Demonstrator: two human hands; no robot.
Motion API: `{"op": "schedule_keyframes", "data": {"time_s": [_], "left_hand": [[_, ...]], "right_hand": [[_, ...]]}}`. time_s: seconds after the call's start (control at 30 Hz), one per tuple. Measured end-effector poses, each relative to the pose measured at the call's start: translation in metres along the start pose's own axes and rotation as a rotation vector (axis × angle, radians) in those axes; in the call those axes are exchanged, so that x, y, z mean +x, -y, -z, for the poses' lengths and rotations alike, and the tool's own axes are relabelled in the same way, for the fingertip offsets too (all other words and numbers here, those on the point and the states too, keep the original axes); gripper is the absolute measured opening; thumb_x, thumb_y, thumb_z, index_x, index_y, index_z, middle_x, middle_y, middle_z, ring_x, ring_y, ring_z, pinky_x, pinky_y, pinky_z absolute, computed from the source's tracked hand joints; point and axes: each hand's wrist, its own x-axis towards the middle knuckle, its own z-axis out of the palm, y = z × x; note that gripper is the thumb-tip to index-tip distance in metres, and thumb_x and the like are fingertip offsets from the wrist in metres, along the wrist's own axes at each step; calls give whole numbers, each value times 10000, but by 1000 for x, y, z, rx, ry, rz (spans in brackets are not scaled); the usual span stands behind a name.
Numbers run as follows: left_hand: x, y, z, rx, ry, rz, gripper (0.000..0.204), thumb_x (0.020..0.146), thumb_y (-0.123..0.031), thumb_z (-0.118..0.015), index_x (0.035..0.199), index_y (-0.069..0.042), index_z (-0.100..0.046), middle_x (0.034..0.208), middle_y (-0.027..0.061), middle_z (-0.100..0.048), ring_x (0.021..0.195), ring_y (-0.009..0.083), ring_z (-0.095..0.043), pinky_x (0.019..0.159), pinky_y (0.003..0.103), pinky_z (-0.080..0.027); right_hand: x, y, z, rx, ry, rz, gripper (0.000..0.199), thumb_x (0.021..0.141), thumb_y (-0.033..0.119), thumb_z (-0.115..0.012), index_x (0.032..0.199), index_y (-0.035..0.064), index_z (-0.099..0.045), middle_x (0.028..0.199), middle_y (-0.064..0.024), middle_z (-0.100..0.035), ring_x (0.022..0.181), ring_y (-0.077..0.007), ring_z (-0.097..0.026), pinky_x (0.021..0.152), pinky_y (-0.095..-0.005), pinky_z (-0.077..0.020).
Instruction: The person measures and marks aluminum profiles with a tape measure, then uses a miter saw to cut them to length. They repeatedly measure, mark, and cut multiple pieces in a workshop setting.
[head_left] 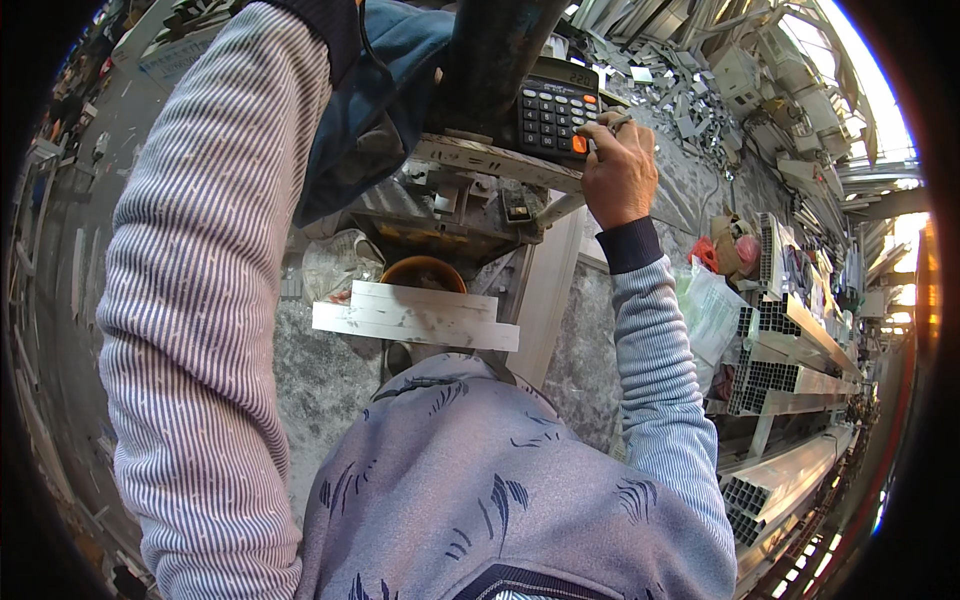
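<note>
My right hand (620, 175) reaches over the lower right corner of a black calculator (548, 115) with grey, dark and orange keys. Its fingers are curled, with a fingertip at the orange key on the corner. A thin, pen-like stick (621, 122) is pinched between the fingers; its exact kind is unclear. The calculator lies on a worn ledge (500, 160) beside a thick dark metal column (500, 55). My left arm (205, 250) stretches up along the left, and its hand is beyond the upper edge of the picture. Dark blue cloth (365, 135) hangs beside the left cuff.
Two white flat strips (415, 320) lie across an orange round container (425, 266) below the ledge. Metal offcuts (690, 110) are heaped at the far right. Stacked square metal tubes (775, 385) and a clear plastic bag (708, 310) stand right of my arm.
</note>
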Motion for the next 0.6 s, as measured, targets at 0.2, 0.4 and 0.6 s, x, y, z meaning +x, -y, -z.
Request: {"op": "schedule_keyframes", "data": {"time_s": [0.2,0.4,0.6], "left_hand": [[1,-2,1,-12,27,28,321,994,-187,-512,1179,-56,-741,1172,220,-732,1126,412,-702,959,469,-565],[0,-3,4,-53,45,34,346,1013,-213,-485,1190,-48,-732,1212,235,-715,1169,405,-683,1000,457,-541],[4,-4,-3,-399,9,314,391,1022,-246,-448,1213,-45,-725,1254,244,-695,1201,403,-666,1037,452,-513]], "right_hand": [[3,6,0,30,-48,32,262,795,45,-672,1008,153,-782,1186,-64,-672,1120,-328,-576,888,-427,-544],[4,21,-4,20,23,69,262,791,54,-690,1004,166,-795,1202,-63,-661,1125,-329,-572,880,-438,-549],[12,26,-2,23,23,85,271,810,72,-701,1032,189,-803,1197,-75,-648,1131,-330,-571,882,-445,-552]]}}
